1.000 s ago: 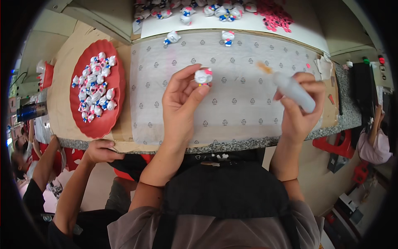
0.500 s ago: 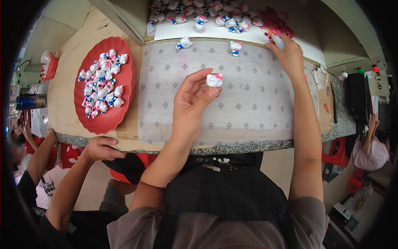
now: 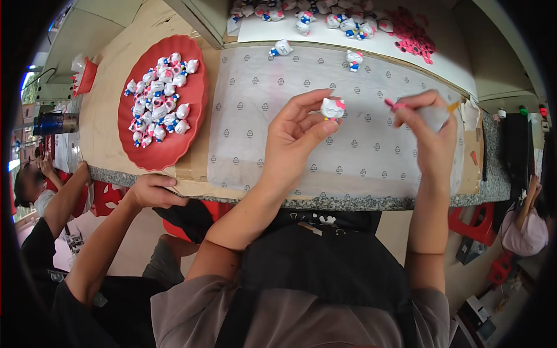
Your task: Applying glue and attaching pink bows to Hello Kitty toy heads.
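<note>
A black apron (image 3: 319, 261) is nearest, below the speckled edge of the surface (image 3: 360, 203). To the left, a co-worker's hand (image 3: 155, 191) rests on that edge.

Above the surface, the left hand (image 3: 301, 127) grasps a white figure (image 3: 333, 108) between thumb and fingers, upright, its face toward the camera and a pink bow at the upper right of its head. The right hand (image 3: 426, 124), well apart from it, is closed around a pale bottle (image 3: 434, 118) whose orange tip points right; a small pink piece (image 3: 393, 105), blurred, sits at its fingertips.

Beneath both hands lies a printed sheet (image 3: 290, 165). Left of it is a red tray (image 3: 159, 155) with a heap of small figures (image 3: 156, 101). Near the sheet's far edge, one figure (image 3: 282, 47) is tipped over and another (image 3: 354, 60) faces the camera. Beyond, a white shelf (image 3: 270, 31) carries more figures (image 3: 351, 26) and, to their right, a pile of pink pieces (image 3: 415, 42).
</note>
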{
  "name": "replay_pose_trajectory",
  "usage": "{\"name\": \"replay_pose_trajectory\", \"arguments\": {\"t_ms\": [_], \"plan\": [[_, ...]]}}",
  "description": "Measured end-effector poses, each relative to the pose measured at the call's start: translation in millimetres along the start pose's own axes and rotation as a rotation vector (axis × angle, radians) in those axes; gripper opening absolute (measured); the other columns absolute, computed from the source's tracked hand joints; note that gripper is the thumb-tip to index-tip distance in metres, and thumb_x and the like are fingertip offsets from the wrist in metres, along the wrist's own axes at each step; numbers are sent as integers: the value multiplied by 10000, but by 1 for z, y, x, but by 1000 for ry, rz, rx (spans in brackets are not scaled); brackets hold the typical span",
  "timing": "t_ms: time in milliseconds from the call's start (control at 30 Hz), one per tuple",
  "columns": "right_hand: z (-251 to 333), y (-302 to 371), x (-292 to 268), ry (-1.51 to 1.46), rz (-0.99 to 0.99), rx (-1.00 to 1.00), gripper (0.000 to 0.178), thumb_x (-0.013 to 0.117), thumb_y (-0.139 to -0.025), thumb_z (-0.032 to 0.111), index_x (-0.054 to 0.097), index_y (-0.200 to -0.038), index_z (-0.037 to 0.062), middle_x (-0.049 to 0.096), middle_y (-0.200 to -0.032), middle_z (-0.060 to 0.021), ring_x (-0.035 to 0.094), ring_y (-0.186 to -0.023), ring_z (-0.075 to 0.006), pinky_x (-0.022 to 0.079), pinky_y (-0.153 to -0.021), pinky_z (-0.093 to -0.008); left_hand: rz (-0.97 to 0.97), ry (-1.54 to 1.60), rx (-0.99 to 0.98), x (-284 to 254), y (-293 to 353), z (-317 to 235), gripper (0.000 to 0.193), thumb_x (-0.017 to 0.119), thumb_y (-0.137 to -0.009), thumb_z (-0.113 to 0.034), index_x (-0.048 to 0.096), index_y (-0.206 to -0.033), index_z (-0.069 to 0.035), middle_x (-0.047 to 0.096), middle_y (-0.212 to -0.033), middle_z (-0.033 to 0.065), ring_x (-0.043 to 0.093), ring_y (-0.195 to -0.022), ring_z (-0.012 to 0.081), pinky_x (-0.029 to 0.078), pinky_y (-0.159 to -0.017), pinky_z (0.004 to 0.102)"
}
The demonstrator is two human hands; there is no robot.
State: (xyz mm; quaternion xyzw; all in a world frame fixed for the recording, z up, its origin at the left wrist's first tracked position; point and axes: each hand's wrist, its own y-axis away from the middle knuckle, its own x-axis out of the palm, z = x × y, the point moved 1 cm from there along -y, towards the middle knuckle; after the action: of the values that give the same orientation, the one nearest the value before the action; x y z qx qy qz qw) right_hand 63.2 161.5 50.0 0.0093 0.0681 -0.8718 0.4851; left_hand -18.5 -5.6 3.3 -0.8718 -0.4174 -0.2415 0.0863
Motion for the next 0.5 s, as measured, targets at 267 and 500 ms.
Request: {"name": "replay_pose_trajectory", "arguments": {"t_ms": [267,500], "plan": [[-25,26,41,-370,32,174,108,641,-667,-3,562,-741,-10,580,-705,-52,521,-612,-85,425,-573,-201,31,-172,71,5,3,1,320,537,-738,59,467,-1048,13,522,-1039,103,538,-787,82,430,-680,185],[-27,25,44,-321,19,152,92,632,-677,-7,562,-737,-3,576,-692,-42,508,-609,-76,414,-562,-198,56,-319,144,7,3,1,304,540,-734,61,481,-1030,16,536,-1026,93,523,-753,70,417,-622,169]]}}
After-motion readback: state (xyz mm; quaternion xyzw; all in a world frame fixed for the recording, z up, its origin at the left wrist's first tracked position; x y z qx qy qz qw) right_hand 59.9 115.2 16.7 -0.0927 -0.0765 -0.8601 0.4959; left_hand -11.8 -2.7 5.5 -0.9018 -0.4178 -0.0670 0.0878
